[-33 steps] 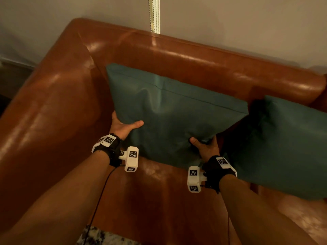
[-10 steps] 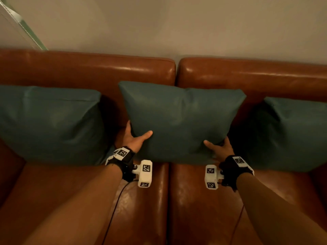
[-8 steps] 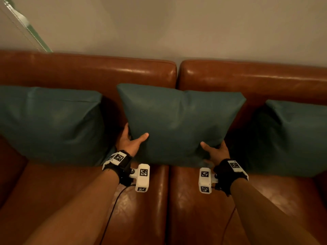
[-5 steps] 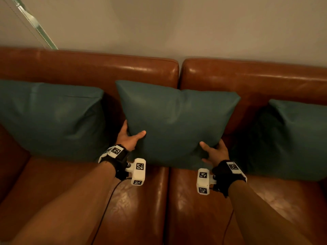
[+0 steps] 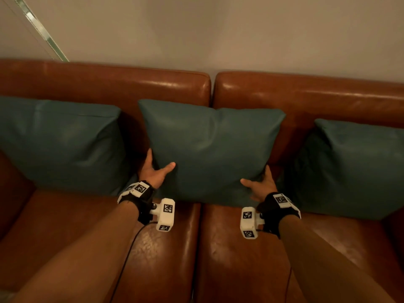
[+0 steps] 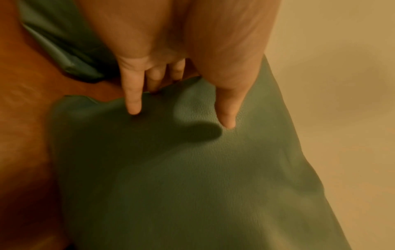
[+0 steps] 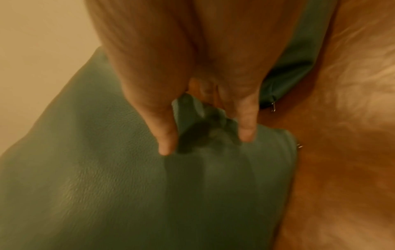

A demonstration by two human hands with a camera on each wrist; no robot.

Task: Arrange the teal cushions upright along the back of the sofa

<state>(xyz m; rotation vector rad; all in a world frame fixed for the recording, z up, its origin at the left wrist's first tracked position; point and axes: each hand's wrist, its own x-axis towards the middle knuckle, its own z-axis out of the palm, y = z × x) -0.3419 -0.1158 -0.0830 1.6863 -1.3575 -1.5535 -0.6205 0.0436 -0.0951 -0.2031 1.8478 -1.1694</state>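
- The middle teal cushion (image 5: pixel 209 149) is standing upright against the back of the brown leather sofa (image 5: pixel 306 99), straddling the seam between the two back sections, its lower edge sitting on the seat.
- The left hand (image 5: pixel 154 171) is grasping the cushion's lower left corner: the thumb is lying across the front face, while the fingers are going behind the edge and are mostly hidden in the head view.
- The right hand (image 5: pixel 260 184) is grasping the lower right corner the same way; in the right wrist view the teal cover is bunching between thumb and fingers (image 7: pixel 245 132).
- The left teal cushion (image 5: pixel 61 145) is leaning upright on the back, cut off by the left edge of the picture.
- The right teal cushion (image 5: pixel 354 167) is standing likewise, cut off on the right.
- Both wrist views are blurring; a small metal zip pull (image 7: pixel 273 106) is only just making itself out beside the neighbouring cushion's corner.
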